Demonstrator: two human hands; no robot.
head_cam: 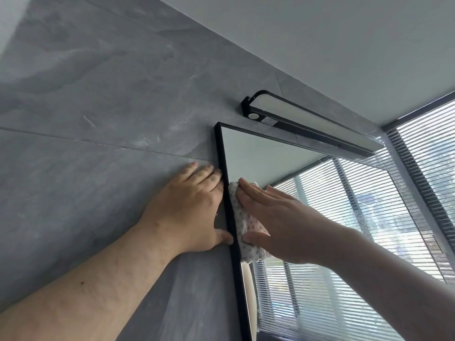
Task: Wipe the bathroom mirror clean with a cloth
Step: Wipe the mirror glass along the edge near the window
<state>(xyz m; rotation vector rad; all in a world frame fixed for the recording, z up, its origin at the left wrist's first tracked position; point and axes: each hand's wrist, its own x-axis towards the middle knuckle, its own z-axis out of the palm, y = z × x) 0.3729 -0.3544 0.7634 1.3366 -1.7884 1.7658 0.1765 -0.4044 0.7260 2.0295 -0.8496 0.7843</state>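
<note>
A black-framed mirror (pixel 256 156) hangs on the grey tiled wall; its glass reflects the ceiling and window blinds. My right hand (pixel 275 217) lies flat with straight fingers on a pale spotted cloth (pixel 242 217), pressing it against the glass just inside the mirror's left edge, near the top corner. My left hand (pixel 194 205) rests flat on the wall beside the frame, fingertips and thumb touching the frame's outer edge.
A black bar lamp (pixel 310 121) is mounted on the wall just above the mirror's top edge. A window with horizontal blinds (pixel 428 148) fills the right side. The grey tiled wall (pixel 98 119) stretches left, with the white ceiling above.
</note>
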